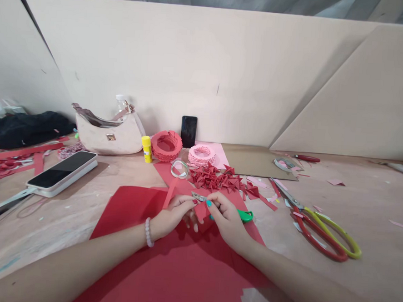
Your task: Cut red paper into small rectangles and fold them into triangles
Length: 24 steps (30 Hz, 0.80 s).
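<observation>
My left hand [175, 215], with a beaded bracelet at the wrist, pinches the left side of a small red paper piece [202, 211]. The thumb and fingertips of my right hand [225, 218] close on the same piece from the right. Both hands are above large red paper sheets [180, 272]. Green-handled scissors [245, 216] lie partly hidden behind my right hand, their blade tip showing between the hands. Just beyond is a pile of folded red paper pieces [213, 178]. A red strip [170, 192] stands out beside my left hand.
Behind are a red paper ring [166, 146], a pink paper ring [201, 155], a glue stick [147, 149] and a black phone [188, 131]. Large scissors [319, 226] lie right. At left are a handbag [110, 134], a white-cased phone [62, 173] and red scraps [20, 156].
</observation>
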Each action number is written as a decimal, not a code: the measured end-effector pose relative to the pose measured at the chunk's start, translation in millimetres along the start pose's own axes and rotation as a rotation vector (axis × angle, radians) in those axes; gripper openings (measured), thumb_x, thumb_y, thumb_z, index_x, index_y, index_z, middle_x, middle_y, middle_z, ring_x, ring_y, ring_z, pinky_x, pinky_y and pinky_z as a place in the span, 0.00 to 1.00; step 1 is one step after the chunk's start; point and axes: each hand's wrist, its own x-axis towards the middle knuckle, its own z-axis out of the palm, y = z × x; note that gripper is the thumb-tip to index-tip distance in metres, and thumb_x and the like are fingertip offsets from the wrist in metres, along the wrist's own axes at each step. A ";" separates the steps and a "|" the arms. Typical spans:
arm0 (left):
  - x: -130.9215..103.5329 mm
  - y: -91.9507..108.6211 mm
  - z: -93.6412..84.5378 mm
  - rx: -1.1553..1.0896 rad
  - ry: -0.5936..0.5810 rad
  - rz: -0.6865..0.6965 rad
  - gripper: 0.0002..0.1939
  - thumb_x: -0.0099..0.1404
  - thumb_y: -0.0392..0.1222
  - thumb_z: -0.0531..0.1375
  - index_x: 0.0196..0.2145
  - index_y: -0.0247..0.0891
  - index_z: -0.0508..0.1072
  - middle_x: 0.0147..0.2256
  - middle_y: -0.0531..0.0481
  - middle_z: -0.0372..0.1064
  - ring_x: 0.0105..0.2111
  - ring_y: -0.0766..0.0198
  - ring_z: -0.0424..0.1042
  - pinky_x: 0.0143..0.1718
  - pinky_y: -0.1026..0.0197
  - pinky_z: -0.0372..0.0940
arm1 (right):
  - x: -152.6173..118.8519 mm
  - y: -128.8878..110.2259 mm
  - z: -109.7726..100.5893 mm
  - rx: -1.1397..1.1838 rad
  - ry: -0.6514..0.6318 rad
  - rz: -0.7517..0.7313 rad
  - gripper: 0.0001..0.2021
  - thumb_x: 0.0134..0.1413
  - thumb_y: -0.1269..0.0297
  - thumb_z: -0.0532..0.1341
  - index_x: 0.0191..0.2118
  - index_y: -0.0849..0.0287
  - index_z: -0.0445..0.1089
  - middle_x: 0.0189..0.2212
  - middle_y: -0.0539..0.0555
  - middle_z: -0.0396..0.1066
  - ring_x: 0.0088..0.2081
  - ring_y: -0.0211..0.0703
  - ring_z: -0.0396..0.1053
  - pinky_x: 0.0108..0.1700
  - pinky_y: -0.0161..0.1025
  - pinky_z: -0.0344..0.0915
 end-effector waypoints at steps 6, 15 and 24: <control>1.6 -1.3 -2.0 -0.036 -0.047 0.050 0.10 0.56 0.43 0.52 0.27 0.34 0.66 0.18 0.53 0.66 0.17 0.69 0.66 0.22 0.68 0.59 | 0.1 1.7 -0.5 0.008 0.028 0.007 0.05 0.53 0.63 0.53 0.30 0.58 0.61 0.21 0.46 0.57 0.23 0.34 0.56 0.26 0.32 0.56; 3.1 -4.4 -3.8 0.037 -0.111 0.110 0.08 0.57 0.41 0.52 0.28 0.33 0.67 0.20 0.54 0.65 0.18 0.71 0.65 0.23 0.68 0.61 | -1.0 1.0 -0.5 0.132 -0.039 0.012 0.05 0.55 0.62 0.51 0.35 0.56 0.59 0.21 0.46 0.62 0.23 0.36 0.63 0.27 0.34 0.61; 5.0 -8.0 -4.0 0.203 -0.018 -0.056 0.08 0.53 0.36 0.52 0.32 0.33 0.67 0.20 0.55 0.63 0.16 0.71 0.64 0.18 0.70 0.57 | -0.1 11.8 -3.0 -0.239 -0.054 -0.120 0.05 0.55 0.67 0.50 0.36 0.57 0.61 0.29 0.51 0.63 0.32 0.38 0.62 0.34 0.35 0.59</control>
